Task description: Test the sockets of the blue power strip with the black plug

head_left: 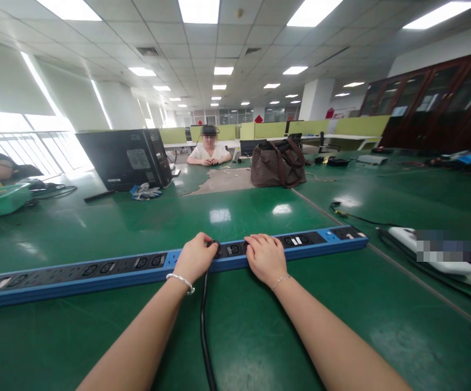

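Note:
A long blue and black power strip (138, 274) lies across the green table, with many sockets along its top. My left hand (195, 256) is closed round a black plug (216, 248) at the strip's middle; a black cable (205, 331) runs from beneath this hand toward me. Whether the plug sits in a socket is hidden. My right hand (266, 258) rests on the strip to the right, fingers bent over its top and front edge. One socket shows between the two hands.
The green table (158, 353) bears a brown bag (278, 165), a black computer case (125, 160), gloves (145, 191), a green basket (1, 202) at left and a white device with cables (410, 244) at right. A person (210, 152) sits across the table.

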Available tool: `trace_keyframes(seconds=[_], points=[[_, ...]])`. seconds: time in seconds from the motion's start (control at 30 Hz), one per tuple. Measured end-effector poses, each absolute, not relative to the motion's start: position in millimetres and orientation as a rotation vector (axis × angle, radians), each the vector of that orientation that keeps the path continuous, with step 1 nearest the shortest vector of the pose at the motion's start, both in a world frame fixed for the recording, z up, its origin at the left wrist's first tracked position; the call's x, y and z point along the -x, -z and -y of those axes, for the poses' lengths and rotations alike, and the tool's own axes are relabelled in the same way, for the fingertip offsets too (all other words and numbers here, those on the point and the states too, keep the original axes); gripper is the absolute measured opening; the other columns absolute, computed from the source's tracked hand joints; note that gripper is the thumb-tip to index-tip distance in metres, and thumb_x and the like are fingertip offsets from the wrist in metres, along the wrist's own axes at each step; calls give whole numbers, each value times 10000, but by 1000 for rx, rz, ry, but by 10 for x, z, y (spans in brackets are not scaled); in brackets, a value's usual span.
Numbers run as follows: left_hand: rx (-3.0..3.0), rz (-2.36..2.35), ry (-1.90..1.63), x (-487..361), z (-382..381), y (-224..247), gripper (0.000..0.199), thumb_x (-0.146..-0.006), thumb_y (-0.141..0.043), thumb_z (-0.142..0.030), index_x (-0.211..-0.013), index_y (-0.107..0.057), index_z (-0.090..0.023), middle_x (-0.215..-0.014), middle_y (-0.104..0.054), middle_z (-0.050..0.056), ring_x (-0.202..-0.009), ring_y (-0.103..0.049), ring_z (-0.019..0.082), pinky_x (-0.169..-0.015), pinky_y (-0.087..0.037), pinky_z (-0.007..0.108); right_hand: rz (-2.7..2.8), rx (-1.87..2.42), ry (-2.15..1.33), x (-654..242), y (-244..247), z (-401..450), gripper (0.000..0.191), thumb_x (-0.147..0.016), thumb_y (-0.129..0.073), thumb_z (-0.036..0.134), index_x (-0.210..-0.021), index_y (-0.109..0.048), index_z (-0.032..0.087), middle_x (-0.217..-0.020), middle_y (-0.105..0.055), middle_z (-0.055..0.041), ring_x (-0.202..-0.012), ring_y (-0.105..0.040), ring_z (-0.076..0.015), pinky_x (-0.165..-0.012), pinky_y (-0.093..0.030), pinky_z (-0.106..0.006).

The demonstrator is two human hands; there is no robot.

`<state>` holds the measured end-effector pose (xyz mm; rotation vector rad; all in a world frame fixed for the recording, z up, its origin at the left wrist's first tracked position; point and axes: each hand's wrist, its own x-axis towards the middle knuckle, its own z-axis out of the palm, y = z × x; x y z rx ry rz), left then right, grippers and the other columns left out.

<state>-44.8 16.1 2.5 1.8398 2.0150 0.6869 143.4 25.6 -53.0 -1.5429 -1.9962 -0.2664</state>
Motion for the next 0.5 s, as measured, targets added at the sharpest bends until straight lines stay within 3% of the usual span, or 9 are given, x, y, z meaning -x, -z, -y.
trace_keyframes(seconds=[0.5], points=[[-2064,-2169,-399,305,-235,-182,237,-720,-450,-324,-851,-580,-175,-862,-680,120,-845,-625,252,-692,-437,303,1958,1507,247,-1425,550,-264,311,-849,-393,262,-1033,-644,256,-1084,-639,-29,-1046,-481,-188,-923,-235,-359]])
